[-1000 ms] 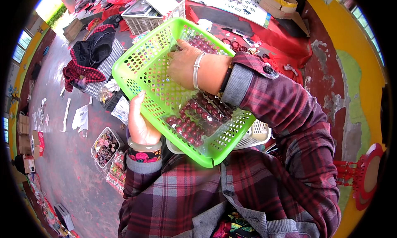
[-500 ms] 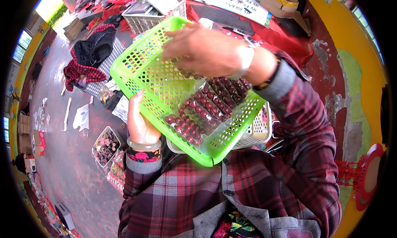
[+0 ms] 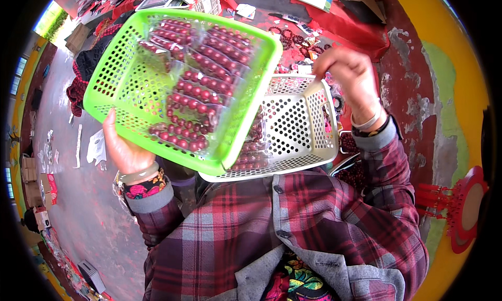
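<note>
My left hand [image 3: 130, 153] grips the near left rim of a bright green perforated basket [image 3: 107, 113], thumb over the edge. The basket is tilted and holds several clear packets of dark red bead bracelets [image 3: 201, 94], mostly along its right side. Beneath and to the right is a white perforated basket [image 3: 290, 123], partly covered by the green one. More packets of dark red beads [image 3: 251, 154] lie in its left part. My right hand [image 3: 350, 79] hovers at the white basket's far right corner, fingers bent; motion blur hides whether they hold anything.
Loose dark red bead bracelets [image 3: 293, 39] and scraps lie on a red-covered surface ahead. A pale crate [image 3: 209, 2] stands behind the green basket. Paper scraps [image 3: 97, 147] litter the floor at left. A round red ornament [image 3: 465, 209] is at the right.
The green basket has shifted left and toward me, uncovering more of the white basket. My right hand has left the green basket and moved right. The bead packets now lie farther up its right side.
</note>
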{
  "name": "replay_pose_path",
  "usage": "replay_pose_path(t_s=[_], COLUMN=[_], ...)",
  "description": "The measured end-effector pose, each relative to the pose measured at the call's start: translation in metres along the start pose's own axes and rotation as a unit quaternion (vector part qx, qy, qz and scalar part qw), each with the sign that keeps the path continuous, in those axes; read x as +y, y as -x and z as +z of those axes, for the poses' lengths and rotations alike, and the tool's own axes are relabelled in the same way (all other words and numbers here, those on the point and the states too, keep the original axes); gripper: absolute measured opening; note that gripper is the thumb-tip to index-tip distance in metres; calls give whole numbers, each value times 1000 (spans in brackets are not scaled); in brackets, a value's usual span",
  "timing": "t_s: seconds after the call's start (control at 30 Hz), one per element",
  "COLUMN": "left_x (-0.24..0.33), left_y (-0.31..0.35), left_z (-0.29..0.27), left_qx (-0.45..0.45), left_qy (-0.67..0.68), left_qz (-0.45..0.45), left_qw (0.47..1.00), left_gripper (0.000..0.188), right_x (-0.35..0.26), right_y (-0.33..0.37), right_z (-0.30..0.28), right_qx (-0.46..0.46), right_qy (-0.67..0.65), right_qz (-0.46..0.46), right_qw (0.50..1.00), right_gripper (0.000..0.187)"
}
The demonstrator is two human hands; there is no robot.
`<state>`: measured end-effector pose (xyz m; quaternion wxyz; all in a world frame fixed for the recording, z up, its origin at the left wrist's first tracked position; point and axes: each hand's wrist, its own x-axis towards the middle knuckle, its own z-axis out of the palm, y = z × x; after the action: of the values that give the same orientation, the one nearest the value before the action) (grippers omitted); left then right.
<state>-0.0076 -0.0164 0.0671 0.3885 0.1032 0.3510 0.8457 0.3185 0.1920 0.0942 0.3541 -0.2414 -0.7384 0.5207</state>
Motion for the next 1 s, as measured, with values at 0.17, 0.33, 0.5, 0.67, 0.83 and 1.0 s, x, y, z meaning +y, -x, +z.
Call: replay_pose_path(t_s=[0.17, 0.33, 0.5, 0.67, 0.83, 1.0], left_x=[17, 26, 25, 15, 14, 13], left_y=[0, 3, 7, 12, 15, 14], left_z=[-9, -17, -27, -18, -8, -7], left_qx=[39, 56, 28, 34, 21, 12], left_qy=[-9, 4, 5, -9, 24, 32], left_qz=[48, 43, 36, 50, 22, 15], left_qw=[998, 997, 999, 998, 999, 999], left_gripper=[47, 47, 46, 43, 43, 44], right_x=[29, 50, 74, 69, 100, 111], right_y=[20, 5, -4, -9, 0, -1], right_z=[41, 73, 102, 112, 114, 115], right_qx=[-280, -324, -354, -335, -326, -336], right_qy=[274, 369, 400, 408, 378, 355], right_qz=[-69, -32, 4, 51, -47, -36], right_qw=[918, 871, 845, 848, 865, 872], right_gripper=[36, 67, 88, 82, 91, 87])
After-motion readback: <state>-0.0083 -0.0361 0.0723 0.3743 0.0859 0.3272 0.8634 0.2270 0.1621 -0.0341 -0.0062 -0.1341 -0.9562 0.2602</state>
